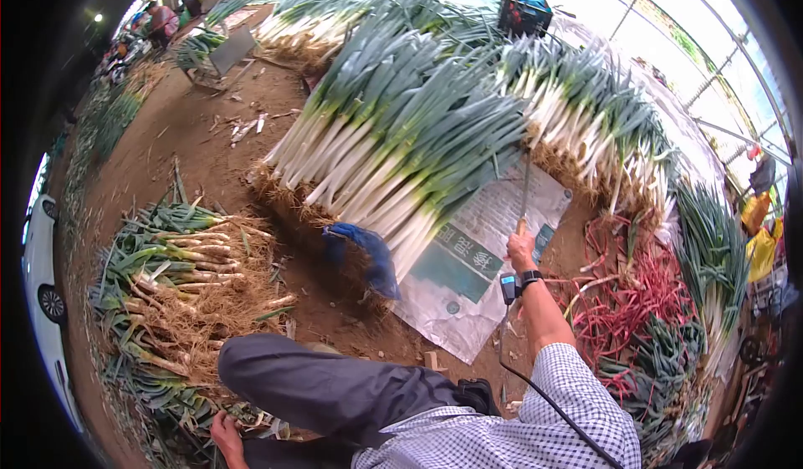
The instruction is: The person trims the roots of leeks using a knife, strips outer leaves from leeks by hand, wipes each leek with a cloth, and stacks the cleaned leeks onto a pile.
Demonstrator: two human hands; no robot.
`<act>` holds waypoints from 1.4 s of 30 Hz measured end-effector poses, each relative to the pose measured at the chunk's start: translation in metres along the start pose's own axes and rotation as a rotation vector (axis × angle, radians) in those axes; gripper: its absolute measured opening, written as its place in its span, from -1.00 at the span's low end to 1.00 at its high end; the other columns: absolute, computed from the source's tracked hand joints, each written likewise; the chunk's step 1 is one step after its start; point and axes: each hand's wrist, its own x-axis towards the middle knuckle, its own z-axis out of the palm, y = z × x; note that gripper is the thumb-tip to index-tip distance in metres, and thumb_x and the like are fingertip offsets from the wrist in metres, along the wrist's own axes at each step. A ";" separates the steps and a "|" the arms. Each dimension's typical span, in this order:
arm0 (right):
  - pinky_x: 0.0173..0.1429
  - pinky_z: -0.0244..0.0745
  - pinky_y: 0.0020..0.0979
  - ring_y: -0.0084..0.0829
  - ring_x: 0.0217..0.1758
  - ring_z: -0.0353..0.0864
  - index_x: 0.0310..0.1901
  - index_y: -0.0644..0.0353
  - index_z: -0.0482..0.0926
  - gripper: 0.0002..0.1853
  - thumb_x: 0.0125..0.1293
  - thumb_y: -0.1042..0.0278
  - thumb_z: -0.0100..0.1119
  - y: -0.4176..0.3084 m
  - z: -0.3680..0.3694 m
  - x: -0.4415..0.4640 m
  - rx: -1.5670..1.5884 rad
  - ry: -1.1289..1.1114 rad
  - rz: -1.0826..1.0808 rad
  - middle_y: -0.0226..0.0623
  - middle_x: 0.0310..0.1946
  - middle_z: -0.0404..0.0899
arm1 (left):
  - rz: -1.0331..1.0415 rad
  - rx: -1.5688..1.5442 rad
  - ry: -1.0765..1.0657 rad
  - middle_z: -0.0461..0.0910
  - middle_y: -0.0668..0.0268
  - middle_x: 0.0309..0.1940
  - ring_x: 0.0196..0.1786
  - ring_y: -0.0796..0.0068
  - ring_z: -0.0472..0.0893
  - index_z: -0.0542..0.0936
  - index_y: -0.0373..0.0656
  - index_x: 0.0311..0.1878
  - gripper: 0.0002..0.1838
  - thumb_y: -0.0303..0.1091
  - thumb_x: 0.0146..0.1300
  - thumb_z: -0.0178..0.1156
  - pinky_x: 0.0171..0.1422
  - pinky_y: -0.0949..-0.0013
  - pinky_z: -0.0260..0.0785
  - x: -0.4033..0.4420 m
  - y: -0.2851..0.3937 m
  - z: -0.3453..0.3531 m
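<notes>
My right hand point(522, 250) is closed around the wooden handle of a long thin tool point(526, 186), which points away over a flattened printed sack point(468, 260). A black band is on that wrist. Low at the left, my left hand point(226, 434) is beside my knee, at the edge of a pile of untrimmed leeks point(180, 277) with long brown roots; its fingers are partly hidden by leaves. A large stack of long leeks point(376, 126) with white stems lies ahead, a blue cloth point(368, 256) at its near end.
More leeks point(585, 109) lie at the right behind the sack. Red ties point(636, 302) are heaped on the soil at the right, near a standing leek bundle point(715, 252). A black crate point(524, 11) is at the back. A person point(161, 22) is far left; a white car point(46, 293) stands outside.
</notes>
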 end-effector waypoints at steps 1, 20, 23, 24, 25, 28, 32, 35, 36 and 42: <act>-0.64 0.60 -0.15 -0.03 -0.64 0.68 -0.35 0.49 0.51 -0.79 0.16 0.42 0.10 -0.006 -0.001 0.003 -0.012 0.004 -0.001 0.03 -0.57 0.60 | -0.014 0.005 0.015 0.64 0.24 -0.44 -0.50 0.52 0.57 0.54 -0.44 0.07 -0.67 -0.47 0.31 0.02 -0.37 0.46 0.42 -0.004 0.005 0.001; -0.71 0.49 -0.26 -0.30 -0.74 0.54 -0.37 0.27 0.47 -0.88 0.19 0.40 0.08 -0.029 -0.031 0.012 -0.023 -0.036 -0.031 -0.24 -0.62 0.50 | 0.046 0.164 0.003 0.62 0.15 -0.46 -0.46 0.45 0.59 0.58 -0.47 -0.02 -0.71 -0.49 0.27 0.05 -0.34 0.32 0.44 -0.008 0.007 0.014; -0.71 0.52 -0.24 -0.27 -0.68 0.61 -0.33 0.31 0.48 -0.90 0.20 0.45 0.06 -0.047 -0.019 -0.022 0.051 -0.047 0.114 -0.18 -0.59 0.54 | 0.005 0.156 -0.046 0.62 0.18 -0.46 -0.47 0.47 0.58 0.58 -0.45 -0.06 -0.74 -0.50 0.27 0.05 -0.35 0.34 0.43 -0.012 0.016 0.005; -0.71 0.53 -0.24 -0.27 -0.67 0.61 -0.33 0.32 0.48 -0.90 0.21 0.46 0.06 -0.046 -0.016 -0.020 0.034 -0.042 0.133 -0.18 -0.59 0.54 | -0.032 0.121 -0.026 0.61 0.19 -0.46 -0.47 0.47 0.58 0.58 -0.44 -0.07 -0.75 -0.50 0.26 0.06 -0.35 0.34 0.42 -0.014 0.019 0.005; -0.72 0.53 -0.24 -0.27 -0.67 0.61 -0.33 0.33 0.48 -0.90 0.21 0.47 0.06 -0.047 -0.014 -0.016 0.019 -0.037 0.148 -0.18 -0.59 0.54 | -0.068 0.082 -0.006 0.61 0.20 -0.46 -0.48 0.47 0.58 0.59 -0.43 -0.09 -0.76 -0.50 0.26 0.06 -0.36 0.34 0.42 -0.013 0.021 0.006; -0.73 0.46 -0.25 -0.34 -0.70 0.51 -0.40 0.27 0.45 -0.93 0.21 0.50 0.08 -0.047 -0.008 0.005 0.076 -0.013 0.216 -0.23 -0.63 0.48 | -0.055 0.163 0.039 0.61 0.19 -0.46 -0.49 0.43 0.57 0.60 -0.41 -0.10 -0.77 -0.49 0.25 0.07 -0.35 0.31 0.41 -0.011 0.009 0.011; -0.74 0.39 -0.29 -0.41 -0.73 0.44 -0.45 0.19 0.45 -0.88 0.24 0.45 0.13 -0.064 -0.007 0.008 0.175 0.000 0.198 -0.29 -0.65 0.45 | 0.097 0.271 -0.016 0.59 0.16 -0.49 -0.49 0.39 0.56 0.60 -0.42 -0.10 -0.75 -0.48 0.25 0.06 -0.34 0.26 0.40 -0.020 0.010 0.008; -0.73 0.51 -0.23 -0.28 -0.71 0.56 -0.35 0.34 0.43 -0.88 0.23 0.45 0.08 -0.068 -0.009 0.030 0.129 -0.001 0.089 -0.14 -0.63 0.51 | 0.037 0.312 0.013 0.60 0.09 -0.45 -0.44 0.32 0.60 0.59 -0.44 -0.08 -0.73 -0.47 0.26 0.04 -0.28 0.23 0.41 -0.021 0.020 0.010; -0.74 0.49 -0.24 -0.28 -0.72 0.55 -0.37 0.33 0.43 -0.88 0.23 0.44 0.08 -0.065 -0.011 0.037 0.189 0.007 0.028 -0.15 -0.64 0.50 | -0.019 0.323 0.001 0.62 0.05 -0.39 -0.38 0.26 0.63 0.59 -0.46 -0.06 -0.71 -0.46 0.27 0.04 -0.22 0.22 0.44 -0.027 0.046 0.011; -0.75 0.44 -0.24 -0.29 -0.74 0.51 -0.38 0.32 0.43 -0.87 0.18 0.41 0.06 -0.091 -0.027 0.015 0.118 -0.036 0.116 -0.18 -0.66 0.45 | -0.039 0.374 -0.024 0.67 -0.03 -0.26 -0.23 0.18 0.69 0.59 -0.47 0.00 -0.67 -0.44 0.28 0.04 -0.09 0.19 0.48 -0.028 0.064 0.013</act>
